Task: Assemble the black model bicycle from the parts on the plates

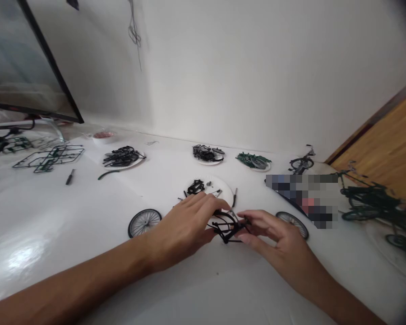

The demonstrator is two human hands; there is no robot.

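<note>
Between my two hands is a black model bicycle frame (227,229), held just above the white table. My left hand (192,221) closes on its left end, fingers bent over the top and thumb below. With fingertips and thumb, my right hand (270,237) pinches the frame's right end. Small details where the fingers meet the frame are hidden. One spoked wheel (145,223) lies left of my left hand, and another wheel (292,225) lies partly behind my right hand. Just beyond my hands, a white paper plate (219,183) bears small black parts.
Plates of bicycle parts (124,156), more black parts (208,153) and green parts (253,160) line the back. A screwdriver (236,197) lies beside the near plate, another screwdriver (70,177) at left. Assembled model bicycles (375,198) stand right. A monitor (27,58) is upper left.
</note>
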